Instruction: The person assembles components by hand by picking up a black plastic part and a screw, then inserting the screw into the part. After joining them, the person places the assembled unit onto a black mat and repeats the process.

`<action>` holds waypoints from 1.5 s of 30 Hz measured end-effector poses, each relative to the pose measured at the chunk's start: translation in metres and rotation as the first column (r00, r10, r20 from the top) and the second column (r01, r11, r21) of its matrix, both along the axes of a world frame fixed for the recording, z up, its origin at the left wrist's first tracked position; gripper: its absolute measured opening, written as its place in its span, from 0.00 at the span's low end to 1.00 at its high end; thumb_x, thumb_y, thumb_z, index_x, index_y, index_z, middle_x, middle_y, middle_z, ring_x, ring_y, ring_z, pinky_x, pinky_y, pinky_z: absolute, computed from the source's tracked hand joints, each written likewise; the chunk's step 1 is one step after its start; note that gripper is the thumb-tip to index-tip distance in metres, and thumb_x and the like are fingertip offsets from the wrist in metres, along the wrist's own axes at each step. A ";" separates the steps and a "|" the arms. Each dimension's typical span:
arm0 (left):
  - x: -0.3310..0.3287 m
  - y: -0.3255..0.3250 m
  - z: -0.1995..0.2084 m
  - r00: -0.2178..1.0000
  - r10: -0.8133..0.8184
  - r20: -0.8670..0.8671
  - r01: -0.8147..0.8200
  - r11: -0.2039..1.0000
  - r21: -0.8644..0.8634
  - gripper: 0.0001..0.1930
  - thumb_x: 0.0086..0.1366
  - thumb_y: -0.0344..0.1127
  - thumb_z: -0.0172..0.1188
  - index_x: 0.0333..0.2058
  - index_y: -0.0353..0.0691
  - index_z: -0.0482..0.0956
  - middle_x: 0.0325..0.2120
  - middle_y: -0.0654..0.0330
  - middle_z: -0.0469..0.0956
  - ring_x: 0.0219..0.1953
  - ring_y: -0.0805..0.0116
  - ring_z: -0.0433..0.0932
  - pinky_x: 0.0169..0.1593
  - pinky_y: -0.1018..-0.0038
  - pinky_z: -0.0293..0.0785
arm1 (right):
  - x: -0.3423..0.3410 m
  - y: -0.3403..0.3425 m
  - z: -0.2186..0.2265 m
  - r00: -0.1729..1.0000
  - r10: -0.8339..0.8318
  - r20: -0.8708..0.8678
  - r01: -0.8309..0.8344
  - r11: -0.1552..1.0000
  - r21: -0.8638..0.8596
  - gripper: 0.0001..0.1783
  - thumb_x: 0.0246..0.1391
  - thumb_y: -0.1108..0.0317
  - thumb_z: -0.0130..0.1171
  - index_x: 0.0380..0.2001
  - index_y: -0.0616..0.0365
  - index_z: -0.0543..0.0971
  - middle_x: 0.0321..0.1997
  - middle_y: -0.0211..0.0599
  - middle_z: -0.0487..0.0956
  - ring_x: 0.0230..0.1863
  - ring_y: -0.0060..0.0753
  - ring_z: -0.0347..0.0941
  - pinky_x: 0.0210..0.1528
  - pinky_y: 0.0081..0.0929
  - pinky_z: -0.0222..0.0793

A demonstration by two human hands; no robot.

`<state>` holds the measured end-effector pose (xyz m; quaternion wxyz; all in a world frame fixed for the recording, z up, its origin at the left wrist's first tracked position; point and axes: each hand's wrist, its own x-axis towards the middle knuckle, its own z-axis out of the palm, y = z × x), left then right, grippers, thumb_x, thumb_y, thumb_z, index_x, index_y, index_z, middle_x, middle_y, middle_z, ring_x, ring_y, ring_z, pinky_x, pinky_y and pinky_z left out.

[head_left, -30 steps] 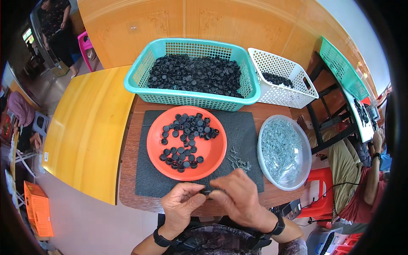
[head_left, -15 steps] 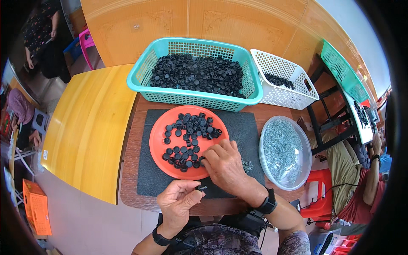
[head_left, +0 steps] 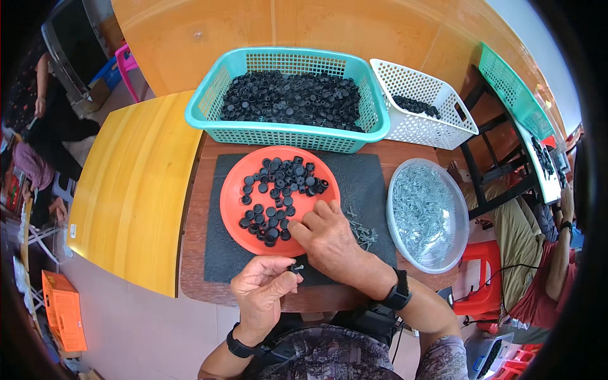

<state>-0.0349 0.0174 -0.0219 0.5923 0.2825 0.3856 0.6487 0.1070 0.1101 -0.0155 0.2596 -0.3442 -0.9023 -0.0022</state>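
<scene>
My left hand point(head_left: 261, 291) is closed in a pinch at the table's front edge. Between its thumb and fingertips is a small black plastic cap point(head_left: 292, 268) with a silver screw point(head_left: 299, 267) sticking out to the right. My right hand point(head_left: 330, 246) reaches over the right rim of a round red plate point(head_left: 237, 218), its fingers curled down and closed. Whatever its fingertips hold is hidden beneath them. Loose black caps point(head_left: 272, 218) lie on the plate. Beside my right hand, a few loose screws point(head_left: 362, 234) lie on the dark mat point(head_left: 218, 253).
A clear round tub point(head_left: 461, 237) full of screws stands at the right. Behind the plate are a teal basket point(head_left: 285, 136) of black caps and a white basket point(head_left: 424, 132). A yellow board point(head_left: 133, 196) adjoins the table's left. Other people sit or stand at both sides.
My right hand has shifted slightly left across the plate's edge, showing more of the loose screws beside it. My left hand keeps its pinch on the cap and screw. The standing person has moved.
</scene>
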 end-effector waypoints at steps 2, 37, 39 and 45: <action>-0.003 0.001 -0.002 1.000 -0.001 -0.017 0.000 1.000 -0.020 0.12 0.55 0.26 0.66 0.36 0.28 0.75 0.24 0.51 0.79 0.24 0.67 0.78 0.27 0.76 0.74 | 0.000 0.003 0.000 0.999 0.006 0.035 -0.005 1.000 -0.018 0.10 0.39 0.71 0.63 0.30 0.59 0.78 0.24 0.34 0.71 0.31 0.38 0.65 0.36 0.36 0.60; 0.031 0.003 0.012 0.998 0.061 0.012 -0.062 0.991 0.118 0.11 0.60 0.28 0.62 0.39 0.32 0.72 0.31 0.55 0.79 0.32 0.72 0.78 0.35 0.80 0.74 | 0.023 -0.081 0.015 0.764 -0.150 -0.628 -0.023 0.966 -0.259 0.19 0.34 0.77 0.69 0.35 0.62 0.75 0.32 0.40 0.76 0.30 0.42 0.69 0.32 0.32 0.66; 0.032 0.001 0.012 0.999 0.047 0.017 -0.049 0.993 0.108 0.11 0.59 0.28 0.63 0.39 0.32 0.72 0.30 0.55 0.79 0.32 0.71 0.79 0.35 0.79 0.74 | 0.027 -0.083 0.016 0.761 -0.137 -0.634 -0.028 0.969 -0.244 0.19 0.35 0.77 0.68 0.35 0.62 0.75 0.33 0.41 0.76 0.30 0.42 0.69 0.32 0.32 0.66; 0.035 -0.003 0.016 0.999 -0.006 0.038 0.003 0.997 0.081 0.11 0.59 0.27 0.63 0.37 0.30 0.72 0.30 0.54 0.79 0.32 0.70 0.79 0.34 0.77 0.76 | 0.036 -0.088 0.020 0.784 -0.132 -0.607 -0.028 0.969 -0.247 0.19 0.35 0.78 0.68 0.35 0.62 0.75 0.34 0.41 0.76 0.31 0.42 0.70 0.33 0.33 0.66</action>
